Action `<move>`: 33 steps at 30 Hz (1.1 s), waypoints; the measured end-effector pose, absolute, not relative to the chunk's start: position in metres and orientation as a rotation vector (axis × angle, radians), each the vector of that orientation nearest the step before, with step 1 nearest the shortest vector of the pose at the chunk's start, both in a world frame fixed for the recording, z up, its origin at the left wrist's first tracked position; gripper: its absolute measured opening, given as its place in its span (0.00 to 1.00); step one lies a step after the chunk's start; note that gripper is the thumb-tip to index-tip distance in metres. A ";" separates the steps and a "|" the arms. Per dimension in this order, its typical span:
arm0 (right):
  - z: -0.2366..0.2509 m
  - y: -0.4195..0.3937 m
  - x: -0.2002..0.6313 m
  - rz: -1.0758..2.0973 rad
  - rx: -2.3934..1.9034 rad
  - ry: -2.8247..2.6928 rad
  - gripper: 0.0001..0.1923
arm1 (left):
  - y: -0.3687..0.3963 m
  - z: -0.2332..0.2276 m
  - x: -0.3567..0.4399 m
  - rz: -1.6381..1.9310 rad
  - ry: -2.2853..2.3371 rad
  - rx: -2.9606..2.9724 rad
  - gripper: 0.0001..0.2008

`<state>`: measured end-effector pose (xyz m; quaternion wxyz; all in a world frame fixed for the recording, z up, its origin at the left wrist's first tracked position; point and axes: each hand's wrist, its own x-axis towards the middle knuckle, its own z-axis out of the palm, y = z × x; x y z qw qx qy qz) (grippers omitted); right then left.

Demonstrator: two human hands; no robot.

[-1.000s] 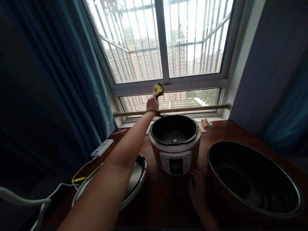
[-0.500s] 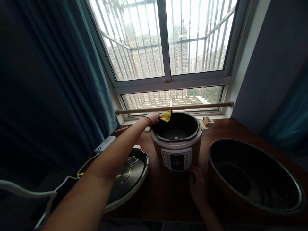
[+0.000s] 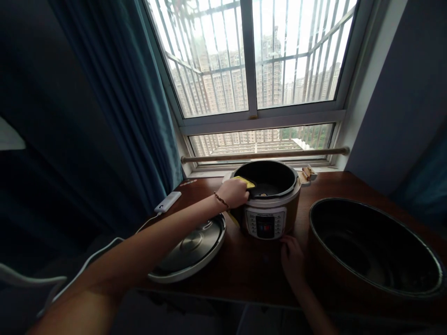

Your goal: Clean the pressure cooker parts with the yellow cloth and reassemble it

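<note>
An electric pressure cooker [image 3: 291,209] with a white control panel stands lidless on the table, its dark inside showing. My left hand [image 3: 234,192] is closed on a yellow cloth [image 3: 247,182] at the cooker's front-left rim; part of the cloth hangs down outside. Low at the cooker's front right is my right hand [image 3: 292,257], fingers stretched out and touching its base. Left of the cooker, partly under my left forearm, lies the round lid [image 3: 195,244], its metal inner side facing up. A large dark inner pot [image 3: 373,246] sits on the right.
The brown wooden table [image 3: 258,274] ends at a front edge close to me. A white device [image 3: 167,202] with a cable lies at the back left. Behind the cooker runs a horizontal rail [image 3: 268,154] before the window. A blue curtain [image 3: 136,116] hangs on the left.
My left hand has moved with the yellow cloth from the cooker's back-left rim toward its front-left rim. My right hand stays at the base. The view has shifted slightly left.
</note>
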<state>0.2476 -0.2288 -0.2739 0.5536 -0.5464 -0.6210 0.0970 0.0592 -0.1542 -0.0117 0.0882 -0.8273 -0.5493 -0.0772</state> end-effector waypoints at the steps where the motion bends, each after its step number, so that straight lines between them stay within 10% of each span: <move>1: -0.273 -0.230 0.246 0.231 -1.299 -1.464 0.10 | -0.161 -0.011 0.067 -0.214 -1.608 -2.459 0.14; 17: -0.075 -0.258 0.222 -0.139 -0.991 -1.544 0.14 | -0.158 -0.008 0.108 -1.037 -2.382 -3.567 0.24; 33: -0.080 -0.191 0.217 -0.365 -1.314 -2.077 0.14 | -0.045 -0.054 0.014 -0.963 -2.033 -2.444 0.15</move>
